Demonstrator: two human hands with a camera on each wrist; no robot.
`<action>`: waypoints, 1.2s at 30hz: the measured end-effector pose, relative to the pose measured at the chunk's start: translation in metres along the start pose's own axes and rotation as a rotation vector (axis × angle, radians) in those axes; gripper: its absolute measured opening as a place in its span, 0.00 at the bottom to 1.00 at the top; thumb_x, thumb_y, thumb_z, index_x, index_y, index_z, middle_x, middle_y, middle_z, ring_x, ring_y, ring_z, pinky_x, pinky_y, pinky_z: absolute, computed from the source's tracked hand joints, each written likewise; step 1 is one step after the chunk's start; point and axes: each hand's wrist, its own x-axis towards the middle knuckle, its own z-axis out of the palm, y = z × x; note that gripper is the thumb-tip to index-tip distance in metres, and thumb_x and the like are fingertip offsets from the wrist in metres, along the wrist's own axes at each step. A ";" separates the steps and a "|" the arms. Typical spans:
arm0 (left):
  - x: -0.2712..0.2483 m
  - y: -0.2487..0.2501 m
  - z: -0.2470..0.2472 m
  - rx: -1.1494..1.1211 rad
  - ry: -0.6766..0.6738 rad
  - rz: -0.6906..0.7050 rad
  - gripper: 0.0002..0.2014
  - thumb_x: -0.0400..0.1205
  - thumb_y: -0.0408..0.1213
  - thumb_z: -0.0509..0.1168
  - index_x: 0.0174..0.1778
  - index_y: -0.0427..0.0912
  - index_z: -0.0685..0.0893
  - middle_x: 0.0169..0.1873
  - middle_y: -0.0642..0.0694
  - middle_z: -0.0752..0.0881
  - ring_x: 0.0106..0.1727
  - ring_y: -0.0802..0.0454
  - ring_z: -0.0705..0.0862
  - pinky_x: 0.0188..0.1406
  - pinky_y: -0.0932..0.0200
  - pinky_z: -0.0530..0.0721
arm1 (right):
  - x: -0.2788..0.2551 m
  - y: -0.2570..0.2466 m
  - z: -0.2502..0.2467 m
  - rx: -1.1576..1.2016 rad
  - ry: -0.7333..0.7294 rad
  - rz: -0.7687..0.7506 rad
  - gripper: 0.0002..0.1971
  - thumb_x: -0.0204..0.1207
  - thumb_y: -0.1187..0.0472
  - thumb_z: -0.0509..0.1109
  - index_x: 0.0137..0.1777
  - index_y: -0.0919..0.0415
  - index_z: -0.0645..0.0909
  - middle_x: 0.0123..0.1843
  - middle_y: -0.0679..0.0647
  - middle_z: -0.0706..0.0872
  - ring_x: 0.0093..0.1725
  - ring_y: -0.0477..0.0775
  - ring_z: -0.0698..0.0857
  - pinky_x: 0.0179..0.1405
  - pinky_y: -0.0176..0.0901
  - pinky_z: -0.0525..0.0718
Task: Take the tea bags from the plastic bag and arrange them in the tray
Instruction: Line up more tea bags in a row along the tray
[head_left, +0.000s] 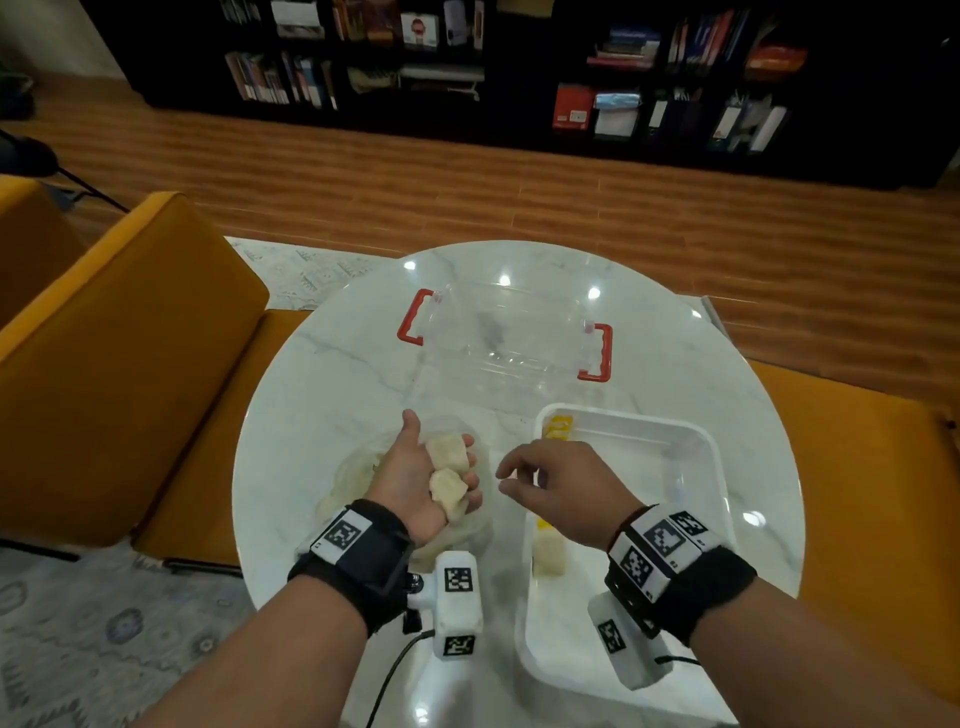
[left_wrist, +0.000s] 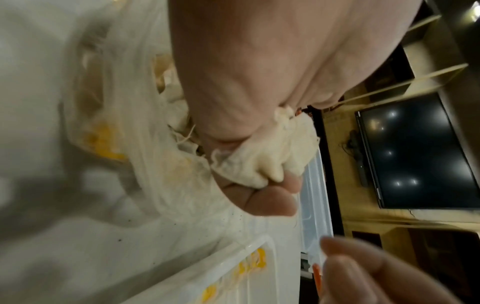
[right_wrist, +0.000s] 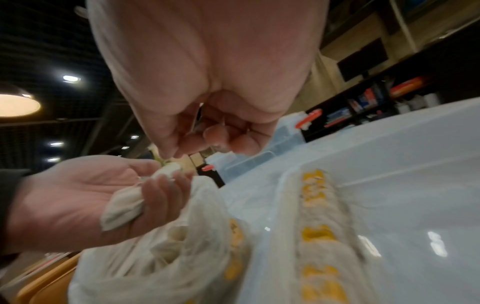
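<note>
While my left hand (head_left: 415, 480) lies palm up above the plastic bag (head_left: 353, 483), two pale tea bags (head_left: 448, 470) rest across its fingers, which curl lightly around them, so that grip is cupped on the bags rather than spread flat. From the left wrist view the tea bags (left_wrist: 270, 156) bunch against my fingertips, crumpled and soft. The plastic bag is thin and cloudy, slumped on the white marble desk (head_left: 322, 374) under and to the left of that hand, and the right wrist view shows more tea bags with yellow tags inside the plastic bag (right_wrist: 182, 242).

My right hand (head_left: 550, 491) hangs just to the right of the left one, knuckles up, over the near left edge of the white tray (head_left: 691, 457). Its thumb and forefinger are drawn together at the tips, pointing toward the tea bags in my left palm; whether that grip pinches a string or tag I cannot tell, as the spot is blurred.

Along the left wall of the tray a row of tea bags (right_wrist: 319, 236) with yellow tags is laid down. Farther off on the desk stands a clear plastic box (head_left: 509, 332) with red handles.
</note>
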 end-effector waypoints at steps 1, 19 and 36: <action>-0.002 0.003 0.000 -0.013 0.001 -0.004 0.40 0.79 0.73 0.45 0.55 0.36 0.79 0.36 0.41 0.80 0.30 0.47 0.80 0.37 0.53 0.76 | 0.004 -0.008 0.003 -0.014 0.000 -0.054 0.04 0.76 0.53 0.72 0.48 0.46 0.87 0.37 0.40 0.81 0.39 0.32 0.77 0.39 0.23 0.70; -0.013 0.011 0.001 0.071 -0.064 0.031 0.39 0.83 0.69 0.43 0.56 0.39 0.86 0.38 0.41 0.84 0.35 0.47 0.83 0.29 0.58 0.80 | 0.032 -0.047 0.015 -0.221 -0.112 -0.215 0.05 0.72 0.65 0.71 0.44 0.56 0.84 0.52 0.42 0.75 0.49 0.47 0.79 0.49 0.42 0.79; -0.028 -0.005 0.022 1.348 0.069 0.799 0.13 0.68 0.53 0.78 0.44 0.57 0.85 0.40 0.60 0.83 0.41 0.65 0.83 0.46 0.62 0.85 | 0.020 -0.038 -0.039 0.040 0.013 0.194 0.18 0.74 0.61 0.70 0.62 0.44 0.77 0.33 0.48 0.84 0.33 0.40 0.80 0.31 0.30 0.72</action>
